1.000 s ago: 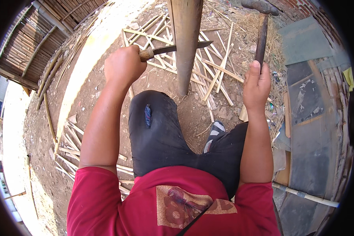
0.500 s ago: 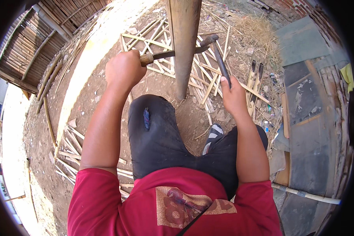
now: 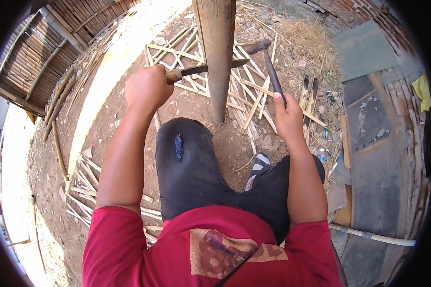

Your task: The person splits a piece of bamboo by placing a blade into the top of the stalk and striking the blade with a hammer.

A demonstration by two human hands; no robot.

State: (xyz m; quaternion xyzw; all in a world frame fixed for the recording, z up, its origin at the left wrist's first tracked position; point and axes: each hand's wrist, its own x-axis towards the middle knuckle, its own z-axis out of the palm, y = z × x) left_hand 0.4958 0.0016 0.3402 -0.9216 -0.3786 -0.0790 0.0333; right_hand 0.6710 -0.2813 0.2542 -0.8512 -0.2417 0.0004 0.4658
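Note:
My left hand (image 3: 150, 90) is closed round the wooden handle of a machete (image 3: 194, 70). Its dark blade crosses an upright bamboo pole (image 3: 217, 71), whose wood hides the blade's middle; the tip comes out on the right side. Whether the blade sits in a split or passes behind, I cannot tell. In my right hand (image 3: 288, 117) is a hammer (image 3: 274, 79) with a long dark handle. Its dark head is up and right of the blade tip, apart from it. The pole's lower end meets the ground beyond my left knee.
Many pale split strips (image 3: 254, 103) lie crossed on the dirt around the pole, with another pile (image 3: 85, 184) at the left. Dark sheets (image 3: 373, 115) and a pale pole (image 3: 373, 237) line the right side. Dry straw (image 3: 311, 45) lies at the far right; a bamboo fence (image 3: 31, 55) stands far left.
The hammer head has moved from close over the blade tip to a little right of it, and my right hand has shifted slightly right and down. Pole and machete appear slightly further left.

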